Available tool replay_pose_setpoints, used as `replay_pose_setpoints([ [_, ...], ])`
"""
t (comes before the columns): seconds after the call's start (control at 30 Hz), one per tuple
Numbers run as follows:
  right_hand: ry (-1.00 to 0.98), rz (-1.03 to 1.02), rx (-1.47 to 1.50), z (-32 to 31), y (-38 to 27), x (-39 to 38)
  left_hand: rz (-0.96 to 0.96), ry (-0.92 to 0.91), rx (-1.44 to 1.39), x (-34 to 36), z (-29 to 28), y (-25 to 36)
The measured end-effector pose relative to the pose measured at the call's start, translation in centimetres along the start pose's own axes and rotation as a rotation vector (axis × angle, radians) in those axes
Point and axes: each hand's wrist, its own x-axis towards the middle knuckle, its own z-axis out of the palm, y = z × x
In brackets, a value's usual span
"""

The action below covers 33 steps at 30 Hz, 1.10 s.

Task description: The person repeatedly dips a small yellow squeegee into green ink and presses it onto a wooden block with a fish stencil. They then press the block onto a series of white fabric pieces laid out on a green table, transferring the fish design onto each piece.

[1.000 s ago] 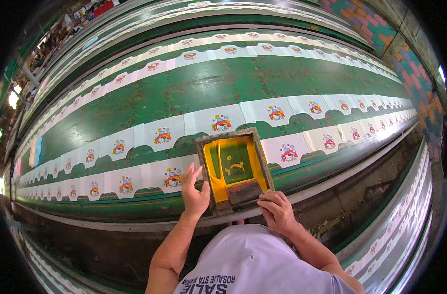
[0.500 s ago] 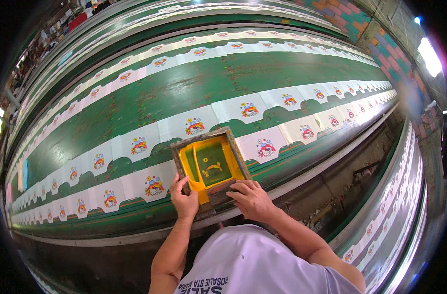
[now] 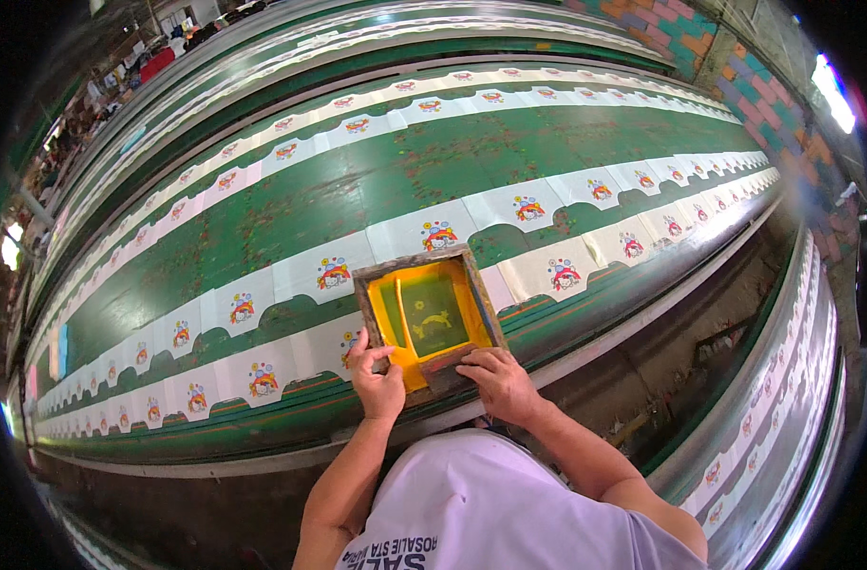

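Observation:
A small screen-printing frame with dark, worn wooden sides lies over the near row of cloth pieces, in front of my body. Yellow ink coats the inner edges of its mesh and pools at the near left. A faint yellow motif shows on the green-looking mesh. My left hand pinches the frame's near left corner. With bent fingers, my right hand grips the near right part. Beside my left hand, a printed cloth piece is partly covered. Whether the frame touches the cloth I cannot tell.
A long green printing table carries rows of pale pieces with colourful prints. Its near rail runs past my waist. Another table with printed pieces stands at the right, across a dark gap. More tables lie beyond.
Both hands and the frame have moved right along the near row. The frame now covers most of the pinkish piece that lay at its right, and a printed piece shows at its left.

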Motion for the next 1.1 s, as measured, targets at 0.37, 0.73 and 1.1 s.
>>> replay_pose_setpoints([
  [0.37,0.054,-0.059,0.189,-5.2,7.9,-1.0,-0.305,0.01,-0.174,-1.5,7.7,2.3],
  [0.73,-0.206,-0.155,-0.034,-6.1,7.1,1.6,-0.372,0.005,-0.176,-1.8,7.2,2.3],
  [1.1,-0.337,-0.06,0.056,-7.2,7.2,1.9,-0.439,-0.038,-0.174,-2.4,6.9,-0.1],
])
